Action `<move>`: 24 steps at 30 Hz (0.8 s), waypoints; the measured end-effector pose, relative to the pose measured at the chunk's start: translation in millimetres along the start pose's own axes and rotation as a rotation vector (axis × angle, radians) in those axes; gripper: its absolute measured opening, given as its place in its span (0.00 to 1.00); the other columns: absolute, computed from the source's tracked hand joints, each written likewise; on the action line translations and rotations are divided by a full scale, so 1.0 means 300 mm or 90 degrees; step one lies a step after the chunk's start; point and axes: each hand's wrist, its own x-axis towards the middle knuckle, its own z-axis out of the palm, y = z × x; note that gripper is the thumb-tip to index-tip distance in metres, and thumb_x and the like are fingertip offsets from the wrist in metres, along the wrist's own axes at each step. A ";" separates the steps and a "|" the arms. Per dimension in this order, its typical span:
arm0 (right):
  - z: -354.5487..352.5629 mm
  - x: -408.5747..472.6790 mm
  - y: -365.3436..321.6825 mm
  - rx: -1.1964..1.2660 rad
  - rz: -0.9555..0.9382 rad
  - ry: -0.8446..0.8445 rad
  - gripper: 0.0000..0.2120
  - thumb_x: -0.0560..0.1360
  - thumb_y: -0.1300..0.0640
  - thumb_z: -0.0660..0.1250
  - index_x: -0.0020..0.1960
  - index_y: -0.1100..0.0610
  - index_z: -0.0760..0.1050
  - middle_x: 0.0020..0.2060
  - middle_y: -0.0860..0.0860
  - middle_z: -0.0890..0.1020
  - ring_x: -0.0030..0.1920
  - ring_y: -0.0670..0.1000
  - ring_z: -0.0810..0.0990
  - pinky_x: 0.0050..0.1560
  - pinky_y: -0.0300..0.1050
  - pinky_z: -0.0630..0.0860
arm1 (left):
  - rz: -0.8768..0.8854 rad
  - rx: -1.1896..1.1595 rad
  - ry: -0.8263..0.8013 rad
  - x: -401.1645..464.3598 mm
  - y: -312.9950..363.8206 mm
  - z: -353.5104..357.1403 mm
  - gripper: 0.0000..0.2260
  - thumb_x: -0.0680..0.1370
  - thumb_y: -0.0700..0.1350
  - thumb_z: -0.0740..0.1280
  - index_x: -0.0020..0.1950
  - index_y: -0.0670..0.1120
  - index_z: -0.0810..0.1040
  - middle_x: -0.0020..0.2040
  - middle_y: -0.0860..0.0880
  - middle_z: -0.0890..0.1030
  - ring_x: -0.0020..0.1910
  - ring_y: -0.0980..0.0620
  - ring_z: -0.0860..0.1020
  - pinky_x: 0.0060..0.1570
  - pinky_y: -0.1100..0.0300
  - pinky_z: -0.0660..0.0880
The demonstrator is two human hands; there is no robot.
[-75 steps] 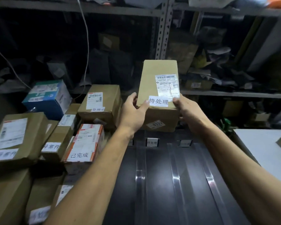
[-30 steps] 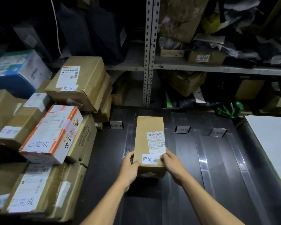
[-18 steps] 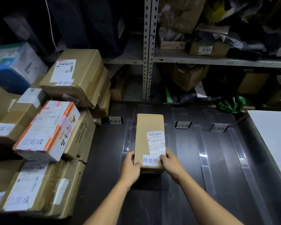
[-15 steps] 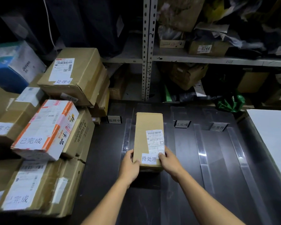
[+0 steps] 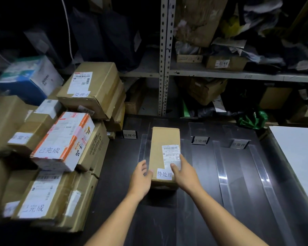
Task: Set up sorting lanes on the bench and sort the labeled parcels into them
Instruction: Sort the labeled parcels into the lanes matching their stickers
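The long brown parcel (image 5: 164, 153), marked 待处理 on a white sticker (image 5: 164, 174), now lies flat on the dark bench (image 5: 238, 210). It sits lengthwise in the lane second from the left, between two clear divider strips (image 5: 222, 181). A couple of seconds ago it was held up at chest height before the shelving; it has since been lowered and slid forward along the lane.

The grip has changed within the last half second. The left hand (image 5: 140, 178) has come off the near left corner, fingers spread and loose, holding nothing, though it is just beside the box. The right hand (image 5: 184, 174) is also opening; its thumb rests on the top face by the sticker and its fingers lie along the right edge, in contact rather than clamped.

Judgement: this parcel is placed and is being let go. Its lane tag cannot be seen, as the box covers that spot; the neighbouring tags read 处理中 (image 5: 130, 134) and 已完成 (image 5: 200, 140), which is consistent with a correct lane.

The pile of labelled boxes (image 5: 64, 142) at the left is unsorted, so most of the task remains.
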 end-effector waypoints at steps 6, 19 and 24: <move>0.049 -0.052 -0.281 0.036 -0.153 0.020 0.27 0.82 0.47 0.61 0.78 0.55 0.61 0.75 0.53 0.69 0.74 0.53 0.67 0.71 0.46 0.64 | 0.118 -0.032 0.107 -0.098 0.126 -0.225 0.16 0.79 0.43 0.67 0.66 0.51 0.72 0.56 0.55 0.77 0.53 0.62 0.77 0.45 0.74 0.72; 0.443 -0.183 -0.781 0.271 -0.109 -0.239 0.42 0.67 0.31 0.63 0.76 0.48 0.62 0.65 0.48 0.78 0.63 0.51 0.78 0.65 0.57 0.75 | 0.151 -0.012 0.401 -0.085 0.092 -0.979 0.13 0.80 0.45 0.64 0.64 0.47 0.74 0.61 0.50 0.78 0.60 0.53 0.75 0.54 0.66 0.69; 0.588 -0.174 -0.873 0.306 -0.048 -0.234 0.29 0.75 0.34 0.60 0.71 0.47 0.66 0.65 0.43 0.77 0.63 0.51 0.78 0.65 0.60 0.74 | 0.047 -0.045 0.247 0.009 0.022 -1.055 0.21 0.80 0.52 0.63 0.72 0.47 0.69 0.66 0.48 0.75 0.62 0.52 0.74 0.59 0.58 0.70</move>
